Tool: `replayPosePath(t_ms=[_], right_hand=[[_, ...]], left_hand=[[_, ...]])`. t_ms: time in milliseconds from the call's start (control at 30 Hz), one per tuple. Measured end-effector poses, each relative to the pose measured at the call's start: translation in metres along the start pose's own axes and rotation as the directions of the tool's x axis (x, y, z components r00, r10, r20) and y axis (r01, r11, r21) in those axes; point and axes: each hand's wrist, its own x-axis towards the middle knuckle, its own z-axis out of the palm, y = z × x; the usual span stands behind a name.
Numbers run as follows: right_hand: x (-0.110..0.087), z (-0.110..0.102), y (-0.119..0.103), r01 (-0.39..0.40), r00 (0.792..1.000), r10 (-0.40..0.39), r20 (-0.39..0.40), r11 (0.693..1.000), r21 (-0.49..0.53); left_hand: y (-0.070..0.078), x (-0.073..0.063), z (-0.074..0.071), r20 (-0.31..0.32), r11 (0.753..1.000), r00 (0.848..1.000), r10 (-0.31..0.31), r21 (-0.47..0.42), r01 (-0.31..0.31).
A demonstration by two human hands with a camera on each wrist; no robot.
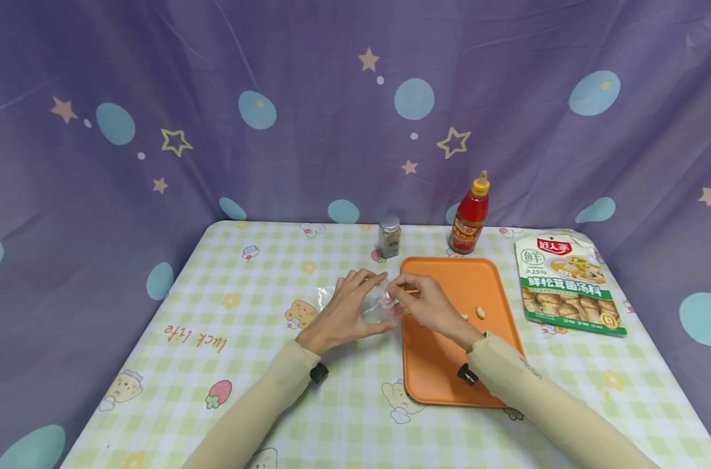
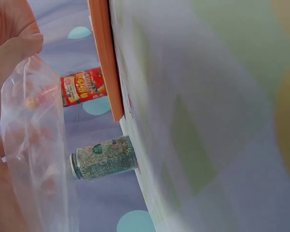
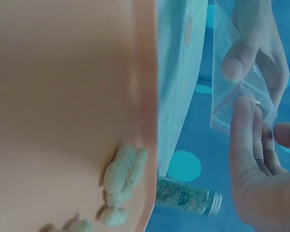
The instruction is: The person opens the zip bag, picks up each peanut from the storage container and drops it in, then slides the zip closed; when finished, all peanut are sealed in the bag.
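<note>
A clear zip bag [image 1: 376, 307] with a red line along its mouth is held above the table, left of the orange tray [image 1: 434, 365]. My left hand [image 1: 345, 311] grips it, the thumb [image 3: 236, 67] pressing on its near side in the right wrist view. At the bag's mouth is my right hand [image 1: 430, 305]; its fairly straight fingers [image 3: 242, 125] touch the plastic, and the thumb stands apart from them. Several peanuts [image 3: 120, 169] lie on the tray. Whether anything is inside the bag, I cannot tell.
Behind the bag stands a small spice jar [image 1: 389, 238] with a metal-coloured lid. A red sauce bottle [image 1: 470, 218] with a yellow cap is upright behind the tray. To the right lies a green and white food pouch [image 1: 569, 286]. A checked cloth [image 1: 244, 365] covers the table.
</note>
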Motion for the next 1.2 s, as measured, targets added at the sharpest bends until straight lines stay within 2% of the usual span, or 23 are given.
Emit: replayPosePath(t_ms=[133, 333, 500, 800, 900, 1200], right_hand=[[-0.003, -0.007, 0.004, -0.019, 1.0, 0.019, -0.011, 1.0, -0.009], [-0.009, -0.022, 0.007, -0.007, 1.0, 0.007, -0.017, 1.0, 0.004], [-0.014, -0.039, 0.014, -0.004, 0.999, 0.002, -0.039, 0.998, -0.056], [-0.02, -0.073, 0.04, -0.036, 0.995, 0.024, -0.092, 0.991, -0.133], [-0.023, -0.084, 0.045, -0.061, 0.993, 0.042, -0.111, 0.982, -0.18], [-0.038, -0.11, 0.055, -0.132, 0.984, 0.08, -0.159, 0.93, -0.343]], left_hand=[[-0.001, -0.001, 0.0, -0.004, 1.0, 1.0, 0.004, 0.013, -0.004], [-0.003, 0.0, 0.002, 0.005, 0.999, 1.0, 0.005, 0.033, -0.005], [-0.004, 0.001, 0.004, 0.003, 0.999, 1.0, 0.002, 0.049, -0.002], [-0.004, 0.003, 0.005, -0.014, 0.999, 1.0, 0.011, 0.047, -0.011], [-0.005, 0.003, 0.005, -0.016, 0.999, 1.0, 0.014, 0.052, -0.013], [-0.002, 0.007, 0.004, -0.026, 0.999, 0.999, 0.024, 0.049, -0.023]])
